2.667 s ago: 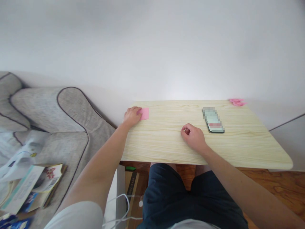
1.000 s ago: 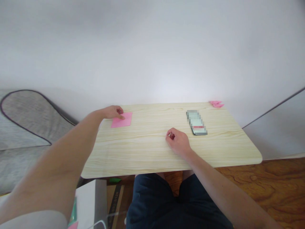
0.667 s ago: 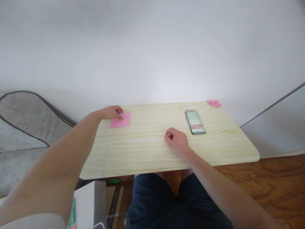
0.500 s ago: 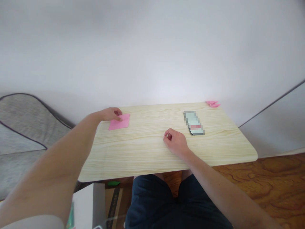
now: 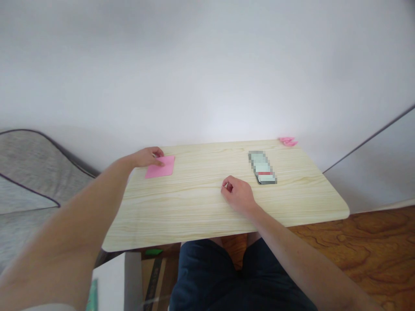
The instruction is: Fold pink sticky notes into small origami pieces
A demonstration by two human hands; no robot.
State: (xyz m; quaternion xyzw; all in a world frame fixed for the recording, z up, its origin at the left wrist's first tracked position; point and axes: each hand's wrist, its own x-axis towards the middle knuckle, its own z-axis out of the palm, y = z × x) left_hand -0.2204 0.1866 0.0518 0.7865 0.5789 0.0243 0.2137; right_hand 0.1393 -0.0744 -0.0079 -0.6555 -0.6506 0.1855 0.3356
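A square sheet of pink paper (image 5: 165, 170) lies flat at the left end of the pale wood-grain table (image 5: 194, 211). My left hand (image 5: 145, 157) reaches over its back left part, thumb resting on the sheet. The other fingers are bent beyond its back edge, with a gap between them and the thumb. On the tabletop near the middle rests my right hand (image 5: 239, 193), its fingers curled into a loose fist with nothing visible inside. Behind and to the right of that hand lies a phone (image 5: 262, 166), its screen blurred out.
A folded pink paper piece (image 5: 288, 141) sits at the table's back right corner against the white wall (image 5: 207, 73). Grey upholstery (image 5: 29, 172) stands at the left. Below the front left edge are a white box (image 5: 112, 280) and a cardboard box (image 5: 154, 276).
The whole view has shifted slightly. My left thumb remains on the pink paper and my right hand keeps its curled rest on the table.
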